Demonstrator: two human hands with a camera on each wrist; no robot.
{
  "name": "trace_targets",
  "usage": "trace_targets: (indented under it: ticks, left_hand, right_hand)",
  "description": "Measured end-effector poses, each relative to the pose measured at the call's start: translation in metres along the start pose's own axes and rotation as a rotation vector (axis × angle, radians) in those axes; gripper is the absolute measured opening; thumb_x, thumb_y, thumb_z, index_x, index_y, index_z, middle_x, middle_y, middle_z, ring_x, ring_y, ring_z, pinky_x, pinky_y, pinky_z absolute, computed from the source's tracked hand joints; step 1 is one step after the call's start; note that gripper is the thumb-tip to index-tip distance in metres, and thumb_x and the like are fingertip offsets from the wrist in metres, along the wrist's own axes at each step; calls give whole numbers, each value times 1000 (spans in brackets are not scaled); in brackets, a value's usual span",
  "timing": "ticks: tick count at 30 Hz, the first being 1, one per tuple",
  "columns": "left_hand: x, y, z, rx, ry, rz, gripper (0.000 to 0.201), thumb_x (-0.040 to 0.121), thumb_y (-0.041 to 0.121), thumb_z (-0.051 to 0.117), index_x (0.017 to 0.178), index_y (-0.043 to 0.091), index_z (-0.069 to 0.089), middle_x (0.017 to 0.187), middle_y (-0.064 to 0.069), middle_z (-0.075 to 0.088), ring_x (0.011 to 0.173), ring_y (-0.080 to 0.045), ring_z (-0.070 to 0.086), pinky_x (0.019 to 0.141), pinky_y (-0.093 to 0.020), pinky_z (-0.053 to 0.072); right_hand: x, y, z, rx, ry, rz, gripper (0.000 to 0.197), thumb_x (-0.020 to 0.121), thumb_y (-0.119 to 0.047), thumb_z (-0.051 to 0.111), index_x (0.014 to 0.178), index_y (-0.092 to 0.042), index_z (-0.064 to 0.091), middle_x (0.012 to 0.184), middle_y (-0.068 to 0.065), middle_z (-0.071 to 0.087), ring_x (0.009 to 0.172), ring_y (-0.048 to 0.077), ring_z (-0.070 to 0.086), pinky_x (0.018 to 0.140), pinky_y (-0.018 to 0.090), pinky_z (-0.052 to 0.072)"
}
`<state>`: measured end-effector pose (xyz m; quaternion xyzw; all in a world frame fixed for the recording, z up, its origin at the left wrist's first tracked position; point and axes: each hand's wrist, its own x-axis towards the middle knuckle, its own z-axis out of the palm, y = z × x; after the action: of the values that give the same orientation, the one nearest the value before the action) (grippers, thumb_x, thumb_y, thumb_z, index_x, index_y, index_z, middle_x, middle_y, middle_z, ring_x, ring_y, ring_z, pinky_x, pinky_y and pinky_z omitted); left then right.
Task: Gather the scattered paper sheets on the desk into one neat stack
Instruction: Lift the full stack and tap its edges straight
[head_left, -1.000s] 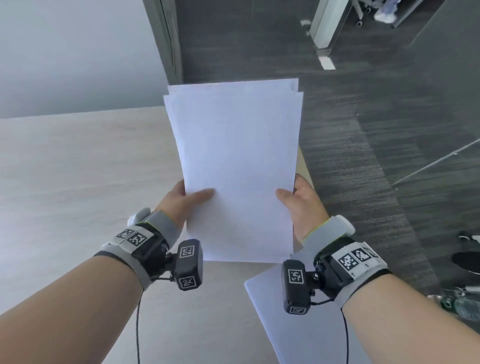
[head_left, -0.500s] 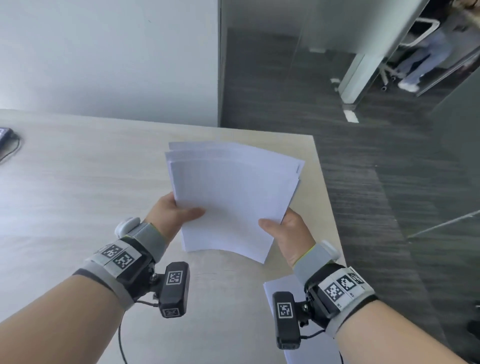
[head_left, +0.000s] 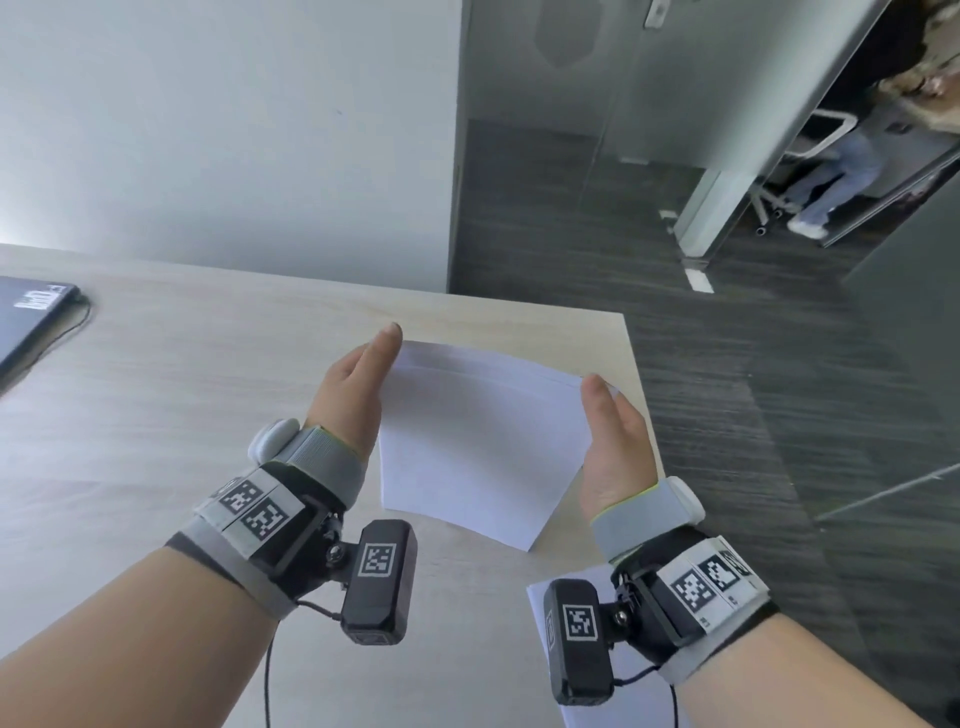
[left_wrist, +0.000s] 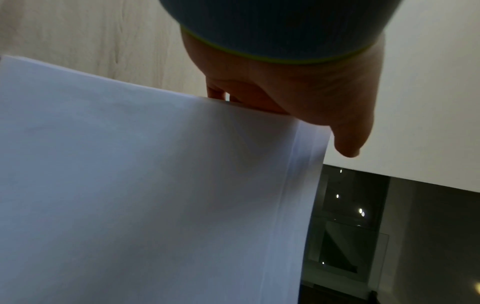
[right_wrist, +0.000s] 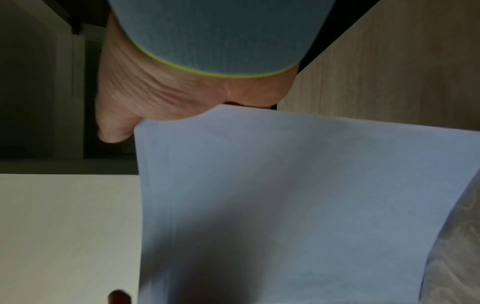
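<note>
A stack of white paper sheets (head_left: 478, 441) stands bowed between my two hands above the light wooden desk (head_left: 182, 415), its lower corner close to the desktop. My left hand (head_left: 353, 395) lies along the stack's left edge with the thumb straight and off the front face. My right hand (head_left: 613, 441) lies along the right edge the same way. The fingers of both hands are hidden behind the sheets. In the left wrist view the left hand (left_wrist: 298, 92) meets the stack (left_wrist: 155, 185) from behind. In the right wrist view the right hand (right_wrist: 168, 98) backs the stack (right_wrist: 285, 195).
One more white sheet (head_left: 540, 592) lies on the desk under my right wrist. A dark closed laptop (head_left: 31, 317) with a cable sits at the far left. The desk's right edge (head_left: 636, 364) runs just beyond the stack, with dark floor past it. A seated person (head_left: 831, 176) is far off.
The stack has come down from an upright, raised hold toward the desk. Both thumbs have left the front face and the hands have slid up along the side edges.
</note>
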<state>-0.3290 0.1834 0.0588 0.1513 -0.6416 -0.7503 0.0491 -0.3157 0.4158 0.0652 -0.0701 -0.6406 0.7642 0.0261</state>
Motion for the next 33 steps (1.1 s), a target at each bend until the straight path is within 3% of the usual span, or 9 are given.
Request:
trace_targets:
  ticks: [4,6,8,10,12,16,20,25,33]
  left_hand:
    - [-1,3,4,7,49,-13,51,67,70,68,90,26,79,108,-6,77,113,-32,68,110,-53,45]
    - [-3,5,6,3,51,-15,34,70,56,66,81,27,79,94,-1,75,96,-26,68,94,-42,49]
    - [-5,8,8,7,38,6,26,76,43,60,74,25,78,83,1,72,82,-21,63,79,-36,45]
    - [-6,8,8,6,36,17,25,77,44,60,74,26,77,80,2,71,78,-20,63,75,-35,44]
    - [-6,6,8,12,35,30,27,73,51,64,75,28,77,78,4,71,75,-18,64,75,-35,44]
    - [-6,4,9,22,43,31,18,73,45,67,71,29,75,73,7,68,67,-13,61,68,-31,42]
    - [-6,3,8,29,47,38,14,69,36,69,74,25,75,82,2,68,78,-19,57,73,-34,39]
    - [-7,4,11,-5,24,34,11,73,25,63,77,21,73,78,-1,74,67,-14,64,63,-25,45]
    - [-4,1,11,-13,5,55,9,77,31,67,76,24,73,80,0,73,72,-16,62,68,-29,45]
  right_hand:
    - [-5,-4,6,-4,39,29,21,88,-38,64,72,-26,68,79,-1,62,75,15,57,71,30,45]
    - [-8,-5,6,-5,62,24,30,98,-27,58,70,-22,67,72,-5,63,66,12,58,63,24,45]
    - [-9,-6,6,-32,53,11,33,98,-36,56,77,-14,69,76,0,64,68,14,58,63,26,44]
    - [-10,-6,6,-63,69,18,34,97,-38,57,78,-11,68,75,-2,64,68,13,57,65,28,43]
    - [-9,-7,5,-51,100,24,29,99,-24,56,74,-18,68,68,-13,65,63,6,59,64,22,46]
    - [-11,-7,5,-47,72,12,30,100,-28,54,81,-11,70,76,-1,69,68,13,62,63,24,47]
    - [-10,-5,3,-92,55,6,22,91,-14,54,80,-11,72,83,1,75,76,14,67,68,28,49]
    - [-7,-4,2,-107,67,17,24,93,-7,47,84,-5,69,87,6,77,78,16,69,67,28,50]
    - [-8,-1,-3,-147,30,-31,23,99,-18,52,91,-5,70,84,-2,74,74,9,66,65,21,50]
